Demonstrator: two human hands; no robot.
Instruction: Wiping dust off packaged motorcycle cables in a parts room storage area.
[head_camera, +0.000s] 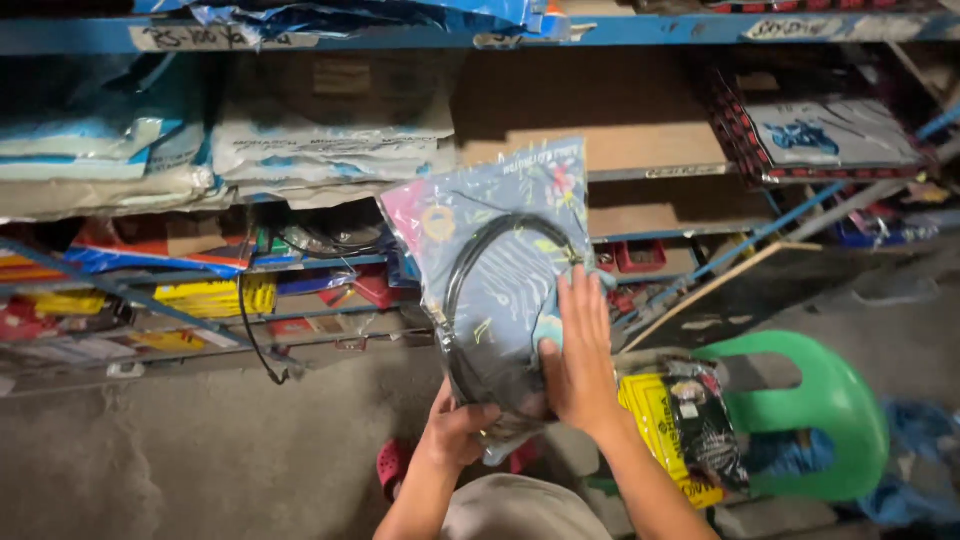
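Clear plastic is what your fingers are pressing on: your right hand (578, 350) is lying flat on the front of the packet (495, 280), fingers together and stretched up along it, with a pale blue cloth (549, 322) pinned under the palm, looks like you're wiping the face of the bag. Your left hand (455, 430) is clamping the packet's lower edge, thumb on the front and fingers wrapped behind, so it's acting as the backstop while the right is pushing against it

Packet is being held upright in the air in front of the shelving, tilted a bit, bottom corner down by your lap. Inside it one black coiled cable (480, 300) is showing as a loop through the plastic, printed card behind it

Outward from there: blue metal rack (60, 38) is running across the back, shelves stacked with bagged stock, whitish-blue packets (330, 150) on the upper tier, yellow packs (215, 295) lower left, one loose black cable (258, 345) hanging off the shelf edge down towards the concrete floor (200, 450). Cardboard panel (600, 120) is sitting behind the packet's top corner

To your right one green plastic chair (835, 410) is standing, with one yellow-and-black packet (680, 430) lying between it and your right forearm. One red sandal (392, 465) is showing beside your left wrist

Count: two hands, one packet in hand, one cloth, one chair
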